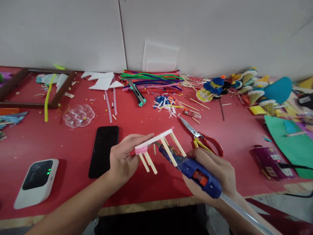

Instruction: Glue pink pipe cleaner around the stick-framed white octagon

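Observation:
My left hand (126,156) grips a small white foam piece (156,138) by its left end. Several thin wooden sticks (168,151) stand out from its underside, and a pink fuzzy bit (141,149) sits at the end near my fingers. In my right hand (215,166) is a blue hot glue gun (193,171), a clear glue stick (244,213) running out of its back. The gun's nozzle reaches under the foam piece, among the sticks; whether it touches is hard to tell.
Scissors (205,138) lie just beyond my right hand, a black phone (103,151) beside my left. Behind are a utility knife (137,93), pipe cleaners (151,80) and a clear palette (78,116). A white device (36,184) sits left, a purple box (271,163) right.

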Motion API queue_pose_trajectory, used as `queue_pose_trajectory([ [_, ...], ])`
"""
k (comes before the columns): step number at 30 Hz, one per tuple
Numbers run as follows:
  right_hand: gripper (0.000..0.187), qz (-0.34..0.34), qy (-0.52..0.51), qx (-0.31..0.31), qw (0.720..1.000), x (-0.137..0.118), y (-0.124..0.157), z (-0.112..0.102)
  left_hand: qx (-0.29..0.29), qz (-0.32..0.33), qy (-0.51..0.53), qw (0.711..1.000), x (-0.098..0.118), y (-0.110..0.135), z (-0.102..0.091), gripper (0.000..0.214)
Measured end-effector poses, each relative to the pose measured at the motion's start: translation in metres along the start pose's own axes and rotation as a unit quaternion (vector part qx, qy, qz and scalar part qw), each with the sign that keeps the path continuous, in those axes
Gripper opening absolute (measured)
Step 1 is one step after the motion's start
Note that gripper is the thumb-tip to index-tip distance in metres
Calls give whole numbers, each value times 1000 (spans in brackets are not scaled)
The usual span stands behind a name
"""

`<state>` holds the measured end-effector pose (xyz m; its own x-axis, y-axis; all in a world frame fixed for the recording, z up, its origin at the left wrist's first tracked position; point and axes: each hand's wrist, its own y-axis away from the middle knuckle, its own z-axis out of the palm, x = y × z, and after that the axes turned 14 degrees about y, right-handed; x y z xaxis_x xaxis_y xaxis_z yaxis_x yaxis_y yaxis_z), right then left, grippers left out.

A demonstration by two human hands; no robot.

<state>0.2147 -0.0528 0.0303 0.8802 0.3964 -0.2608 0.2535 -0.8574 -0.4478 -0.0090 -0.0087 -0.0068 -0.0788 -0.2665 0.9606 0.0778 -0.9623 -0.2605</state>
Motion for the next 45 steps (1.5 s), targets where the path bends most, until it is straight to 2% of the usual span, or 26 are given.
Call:
queue_pose_trajectory([
  [3, 22, 5, 3, -2, 1000, 1, 1, 0, -68, 58, -49, 995, 3, -1, -2, 30],
  [12, 16, -9, 2, -8, 1000, 1, 0, 1, -63, 94, -71, 991, 7, -5, -1, 16],
  [17, 15, -41, 33, 16, 999, -1, -1, 1, -21, 3, -66, 998, 7, -2, -1, 13],
  [20, 23, -59, 45, 14, 997, 0, -4, 1, 27, -62, -4, 998, 4, -4, 2, 13],
  [23, 28, -89, 34, 15, 995, 5, -7, -2, 67, -141, 74, 985, 1, -8, 5, 16],
  [26, 35, -113, 25, -1, 993, 24, -9, -10, 96, -183, 168, 964, -2, -14, 8, 15],
  [28, 42, -102, 40, -23, 994, 48, -8, -18, 121, -208, 232, 942, -3, -17, 8, 16],
  [30, 47, -82, 63, -31, 994, 81, -6, -25, 142, -232, 282, 920, -3, -19, 9, 20],
  [33, 46, -94, 102, -82, 987, 141, -6, -28, 144, -259, 326, 898, -3, -20, 9, 20],
  [36, 46, -144, 169, -84, 971, 194, -9, -20, 124, -278, 344, 888, -3, -19, 9, 16],
  [38, 45, -150, 180, -71, 970, 219, -16, -11, 111, -283, 346, 887, -3, -19, 10, 15],
  [40, 43, -169, 183, -24, 968, 230, -24, -5, 105, -286, 344, 888, -3, -18, 10, 14],
  [42, 42, -178, 191, 24, 965, 225, -33, -4, 111, -291, 339, 888, -3, -17, 11, 15],
  [43, 41, -170, 197, 42, 965, 214, -36, -5, 116, -294, 336, 888, -3, -17, 11, 16],
  [45, 36, -122, 221, 108, 962, 175, -41, -8, 124, -296, 329, 888, -4, -18, 12, 18],
])
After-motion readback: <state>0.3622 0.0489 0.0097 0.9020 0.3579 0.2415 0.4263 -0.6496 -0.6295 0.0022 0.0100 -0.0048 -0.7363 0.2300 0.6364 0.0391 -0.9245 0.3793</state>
